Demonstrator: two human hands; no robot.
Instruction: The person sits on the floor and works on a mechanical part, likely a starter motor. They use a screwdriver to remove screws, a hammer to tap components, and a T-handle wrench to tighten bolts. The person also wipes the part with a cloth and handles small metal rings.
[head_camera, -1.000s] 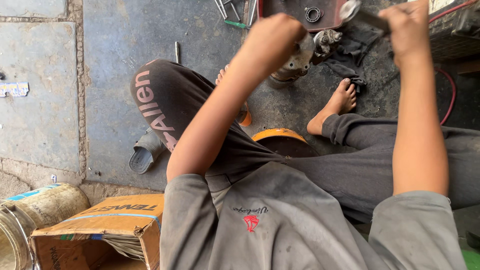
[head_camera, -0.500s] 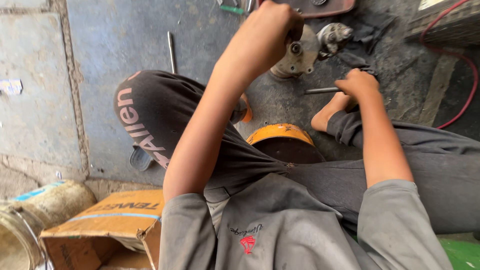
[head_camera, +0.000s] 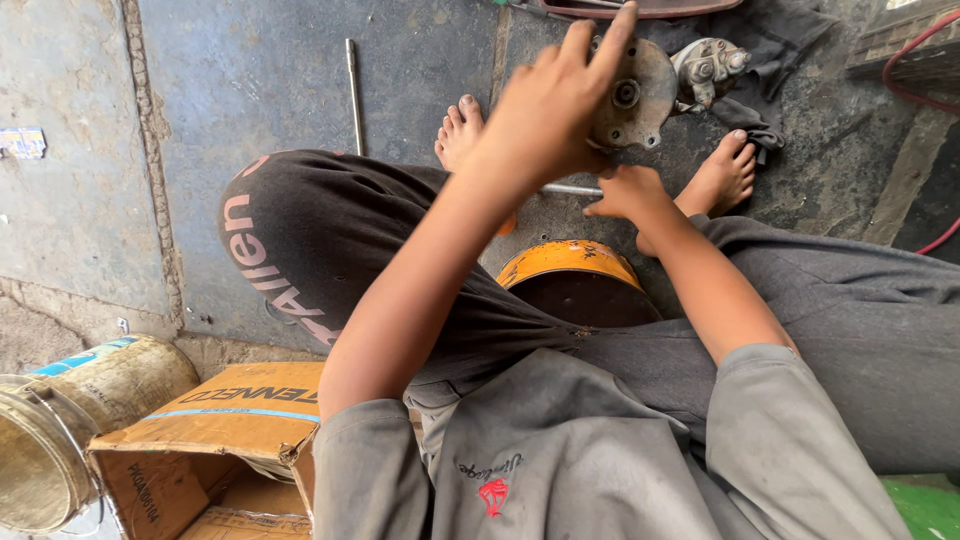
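Head view: a concrete floor (head_camera: 280, 90) is seen from above, grey and stained, with a seated person's legs spread across it. Dark trousers with pale lettering (head_camera: 300, 240) cover the raised left knee, and grey trousers (head_camera: 850, 320) cover the right leg. A grey shirt (head_camera: 560, 460) fills the lower middle of the picture.

At the lower left an open cardboard box (head_camera: 220, 440) is set on the floor, and a dirty plastic bucket (head_camera: 70, 430) lies just beside it, tilted on its side. An orange-rimmed round drum (head_camera: 575, 280) is placed between the legs, partly hidden by the left forearm.

A round metal motor part (head_camera: 640, 95), rusty and greasy, is held up near the top of the picture, above the bare feet (head_camera: 725, 175). It is gripped from the near side by the left hand (head_camera: 555, 110), whose fingers are spread and curled over its rim. A smaller grey metal fitting (head_camera: 708, 65) sticks out from its far side, over a dark cloth (head_camera: 790, 60) spread on the floor.

The right hand (head_camera: 625, 190) is lowered beneath the motor part, with its fingers bent down upon a thin metal rod (head_camera: 570, 188) lying on the floor; whether the rod is actually grasped cannot be told. A second long metal rod (head_camera: 354, 95) lies well apart, at the upper left. A red cable (head_camera: 905, 60) curves along the right edge.
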